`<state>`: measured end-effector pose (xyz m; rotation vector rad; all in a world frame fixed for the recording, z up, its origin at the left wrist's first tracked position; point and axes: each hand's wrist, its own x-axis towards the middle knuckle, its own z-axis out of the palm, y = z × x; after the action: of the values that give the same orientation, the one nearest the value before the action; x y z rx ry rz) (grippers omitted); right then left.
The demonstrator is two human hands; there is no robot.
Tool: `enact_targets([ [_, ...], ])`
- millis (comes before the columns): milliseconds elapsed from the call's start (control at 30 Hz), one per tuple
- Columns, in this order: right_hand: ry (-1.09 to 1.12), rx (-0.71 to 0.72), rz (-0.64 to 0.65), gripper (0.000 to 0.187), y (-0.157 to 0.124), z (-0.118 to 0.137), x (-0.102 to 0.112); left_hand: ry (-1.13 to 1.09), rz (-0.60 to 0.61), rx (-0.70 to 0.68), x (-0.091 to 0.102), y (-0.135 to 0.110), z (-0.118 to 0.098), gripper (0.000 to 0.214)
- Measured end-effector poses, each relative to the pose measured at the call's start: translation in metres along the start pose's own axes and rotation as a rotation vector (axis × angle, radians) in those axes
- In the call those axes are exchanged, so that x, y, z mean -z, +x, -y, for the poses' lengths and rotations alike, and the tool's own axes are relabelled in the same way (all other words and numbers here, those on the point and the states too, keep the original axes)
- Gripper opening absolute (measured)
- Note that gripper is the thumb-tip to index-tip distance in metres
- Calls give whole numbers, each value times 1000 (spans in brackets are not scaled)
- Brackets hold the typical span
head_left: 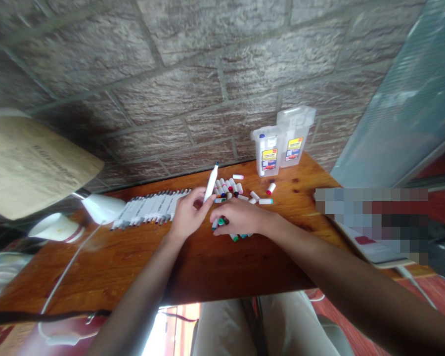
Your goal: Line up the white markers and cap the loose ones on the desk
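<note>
My left hand [188, 213] is closed around a white marker [211, 184], which stands nearly upright with its dark, uncapped tip pointing up. Just to the right, my right hand [243, 215] reaches down into the loose marker caps, its thumb and fingers curled about a green-ended cap [221, 222]. More white caps [222, 186] with pink, red and dark ends lie behind that hand. Green-ended caps [235, 238] show under its palm, partly hidden. Left of my hands, a long row of uncapped white markers [148, 208] lies side by side on the wooden table [133, 257].
A clear plastic marker case [269, 151] holding a blue-ended marker stands by the wall, with its clear lid part [294, 141] beside it. A lamp [100, 207], a paper cup [57, 228] and a white cable [68, 267] are at left. A blurred-out flat item [374, 247] lies right.
</note>
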<state>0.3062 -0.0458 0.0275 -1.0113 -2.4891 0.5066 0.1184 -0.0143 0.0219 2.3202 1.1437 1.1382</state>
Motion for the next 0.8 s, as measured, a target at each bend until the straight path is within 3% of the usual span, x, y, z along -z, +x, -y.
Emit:
enact_targets([
  [267, 102, 73, -233, 26, 2, 2, 0, -42, -5, 1, -1, -1, 2, 17],
  [467, 212, -215, -504, 35, 5, 5, 1, -54, 14, -31, 2, -2, 5, 21],
  [633, 314, -326, -508, 28, 5, 5, 4, -71, 39, -34, 1, -2, 2, 18],
  [800, 276, -389, -504, 36, 5, 5, 6, -47, 54, -50, 0, -3, -1, 17],
])
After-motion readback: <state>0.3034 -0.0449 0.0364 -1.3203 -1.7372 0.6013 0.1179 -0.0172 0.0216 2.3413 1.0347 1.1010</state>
